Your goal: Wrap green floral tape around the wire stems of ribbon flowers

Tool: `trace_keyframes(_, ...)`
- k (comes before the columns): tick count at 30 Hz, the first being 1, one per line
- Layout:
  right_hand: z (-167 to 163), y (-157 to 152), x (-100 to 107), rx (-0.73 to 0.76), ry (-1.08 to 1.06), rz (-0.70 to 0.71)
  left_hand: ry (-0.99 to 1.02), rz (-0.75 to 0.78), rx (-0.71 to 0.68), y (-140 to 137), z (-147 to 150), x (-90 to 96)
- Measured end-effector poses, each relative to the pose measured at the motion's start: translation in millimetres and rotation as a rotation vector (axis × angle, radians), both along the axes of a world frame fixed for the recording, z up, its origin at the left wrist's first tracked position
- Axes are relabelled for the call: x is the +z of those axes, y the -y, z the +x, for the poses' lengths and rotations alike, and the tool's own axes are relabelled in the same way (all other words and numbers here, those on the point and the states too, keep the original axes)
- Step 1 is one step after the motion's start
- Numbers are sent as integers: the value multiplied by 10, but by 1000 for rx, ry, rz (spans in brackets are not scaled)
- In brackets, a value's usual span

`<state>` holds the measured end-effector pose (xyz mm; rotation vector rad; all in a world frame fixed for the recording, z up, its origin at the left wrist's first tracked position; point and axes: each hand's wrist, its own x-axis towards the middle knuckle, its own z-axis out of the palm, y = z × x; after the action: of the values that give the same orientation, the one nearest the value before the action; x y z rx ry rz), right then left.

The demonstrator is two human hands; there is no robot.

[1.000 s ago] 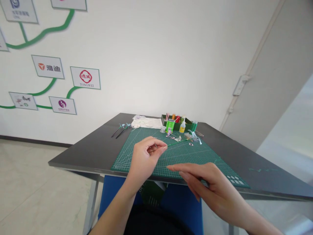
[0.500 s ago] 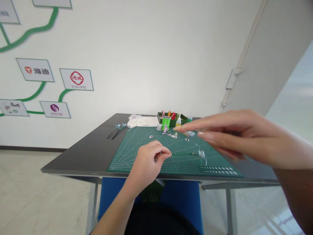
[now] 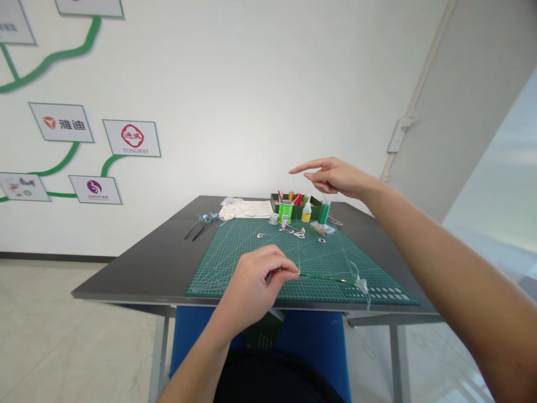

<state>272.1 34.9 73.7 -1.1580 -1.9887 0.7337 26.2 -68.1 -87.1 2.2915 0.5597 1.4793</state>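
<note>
My left hand (image 3: 262, 280) is closed in a pinch on a thin green-wrapped flower stem (image 3: 321, 276). The stem points right, and at its far end sits a pale blue-white flower (image 3: 361, 285) with loose strands. My right hand (image 3: 331, 176) is raised over the back of the table, index finger stretched out and the other fingers curled. A fine thread (image 3: 294, 183) hangs from its index fingertip, barely visible. Below that hand a tilted green thread spool (image 3: 324, 212) shows over a clear flat box (image 3: 322, 228).
A green cutting mat (image 3: 239, 252) covers much of the dark table (image 3: 146, 263). Farther back are scissors (image 3: 298, 234), a light-green can (image 3: 285, 211), a glue bottle (image 3: 306, 210) and a dark-green box (image 3: 296, 210) of spools. Blue flowers on dark stems (image 3: 205, 226) lie left, near a white sheet (image 3: 258, 208).
My right hand has moved away from me and up, from near the camera to above the back of the table. The stem in my left hand now tilts down at its flower end.
</note>
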Motion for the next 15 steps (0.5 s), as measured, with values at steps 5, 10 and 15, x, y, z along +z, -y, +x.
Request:
trace_keyframes(5, 240, -459, -497, -123, -10, -154, 59, -55, -72, -5, -46, 28)
trace_keyframes(10, 544, -698, -1097, -260, 13, -285, 183, -175, -122, 7, -71, 43)
trace_keyframes(15, 867, -753, -1520, -399, 42, -398, 209, -175, -145, 10, -100, 61)
